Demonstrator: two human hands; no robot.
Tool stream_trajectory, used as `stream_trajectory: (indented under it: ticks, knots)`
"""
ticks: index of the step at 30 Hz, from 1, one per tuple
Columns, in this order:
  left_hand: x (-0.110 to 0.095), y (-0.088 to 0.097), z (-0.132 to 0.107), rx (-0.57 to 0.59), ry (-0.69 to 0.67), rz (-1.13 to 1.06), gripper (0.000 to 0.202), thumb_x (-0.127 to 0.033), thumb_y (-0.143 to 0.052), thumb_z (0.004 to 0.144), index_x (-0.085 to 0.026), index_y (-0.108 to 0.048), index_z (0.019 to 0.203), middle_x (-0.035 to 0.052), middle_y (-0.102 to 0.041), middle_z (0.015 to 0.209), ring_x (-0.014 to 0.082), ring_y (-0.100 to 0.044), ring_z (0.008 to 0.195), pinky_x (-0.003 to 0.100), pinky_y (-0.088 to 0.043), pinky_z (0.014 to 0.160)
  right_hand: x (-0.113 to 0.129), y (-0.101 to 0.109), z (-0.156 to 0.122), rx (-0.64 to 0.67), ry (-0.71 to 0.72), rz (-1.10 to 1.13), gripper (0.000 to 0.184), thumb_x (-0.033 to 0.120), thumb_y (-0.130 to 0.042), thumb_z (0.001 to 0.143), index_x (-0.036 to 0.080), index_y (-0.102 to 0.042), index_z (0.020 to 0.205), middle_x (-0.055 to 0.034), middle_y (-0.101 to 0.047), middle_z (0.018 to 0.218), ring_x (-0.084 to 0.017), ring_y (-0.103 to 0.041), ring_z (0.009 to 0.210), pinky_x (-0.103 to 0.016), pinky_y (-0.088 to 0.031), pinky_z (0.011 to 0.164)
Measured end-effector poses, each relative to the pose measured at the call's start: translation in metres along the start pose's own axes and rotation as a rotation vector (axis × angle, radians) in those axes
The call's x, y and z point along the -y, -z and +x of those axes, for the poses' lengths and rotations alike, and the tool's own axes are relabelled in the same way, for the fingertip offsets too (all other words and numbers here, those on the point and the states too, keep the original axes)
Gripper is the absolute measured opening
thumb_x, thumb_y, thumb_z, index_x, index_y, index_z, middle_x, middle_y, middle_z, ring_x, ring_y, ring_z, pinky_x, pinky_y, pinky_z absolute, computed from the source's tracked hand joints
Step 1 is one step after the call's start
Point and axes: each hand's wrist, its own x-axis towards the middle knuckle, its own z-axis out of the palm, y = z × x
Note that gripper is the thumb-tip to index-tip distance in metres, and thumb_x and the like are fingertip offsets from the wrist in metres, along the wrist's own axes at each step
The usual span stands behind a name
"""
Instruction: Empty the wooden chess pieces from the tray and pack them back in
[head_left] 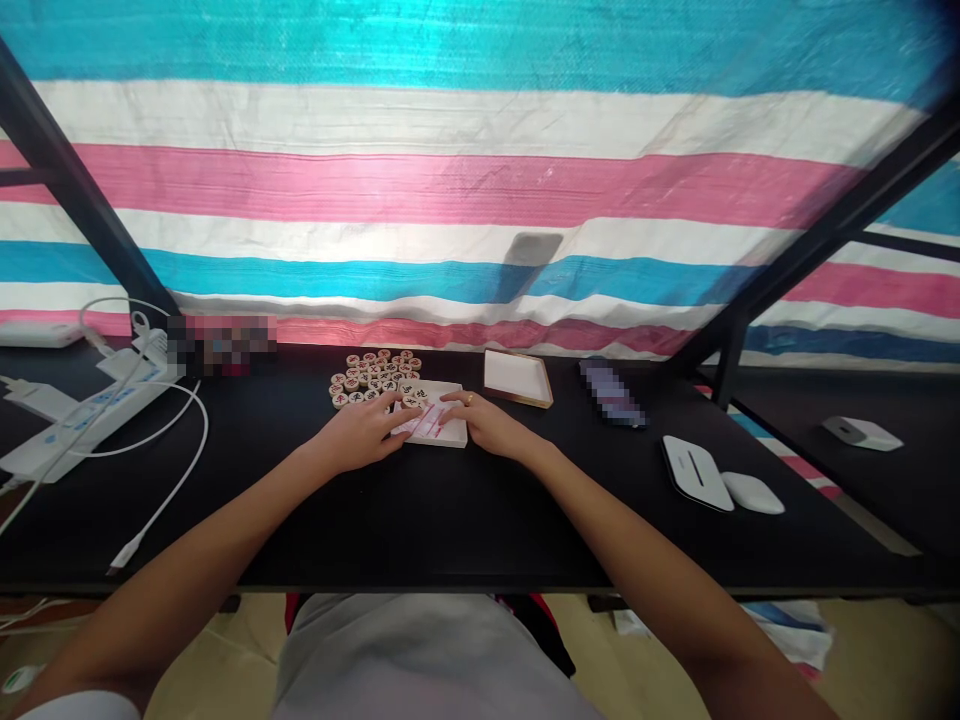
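Note:
A shallow white box [456,434] lies on the black table, a red-printed paper [429,420] inside it. A few round Chinese chess pieces [421,394] sit in its upper left part. My left hand [364,432] reaches over the box's left side, fingers stretched and apart beside these pieces; what lies under the fingertips is partly hidden. At the right edge, my right hand [491,422] grips the box, fingers over the rim and a ring on one finger. Many more chess pieces [373,370], with red or black characters, are grouped close together just behind my left hand.
A shallow lid-like box part [517,378] lies behind my right hand. Farther right are a phone [611,392], a white flat device [696,473] and a white rounded case [752,493]. A power strip [90,420] with white cables [176,480] occupies the left. Striped sheeting [450,190] hangs behind.

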Motion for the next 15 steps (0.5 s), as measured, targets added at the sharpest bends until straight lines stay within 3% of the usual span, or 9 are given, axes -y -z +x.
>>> stream_trajectory:
  ticks: [6,15]
  knots:
    - [0.003,0.011,0.000,0.066,0.058,0.013,0.040,-0.034,-0.038,0.096,-0.032,-0.049,0.134,0.0067,-0.059,0.111,0.0175,-0.063,0.082,0.024,-0.047,0.064,0.001,0.002,0.001,0.008,-0.050,-0.013,0.043,-0.009,-0.039,0.072,0.018,-0.067,0.089,-0.0109,-0.056,0.124,-0.023,-0.053,0.115,-0.044,-0.042,0.099]
    - [0.010,0.014,-0.001,0.160,0.080,0.042,0.036,-0.033,-0.039,0.095,-0.030,-0.054,0.128,0.0069,-0.060,0.104,0.0188,-0.062,0.085,0.024,-0.046,0.064,-0.004,0.000,0.000,-0.011,-0.043,-0.057,0.045,-0.009,-0.038,0.071,0.018,-0.065,0.093,-0.0103,-0.056,0.123,-0.023,-0.052,0.117,-0.042,-0.043,0.098]
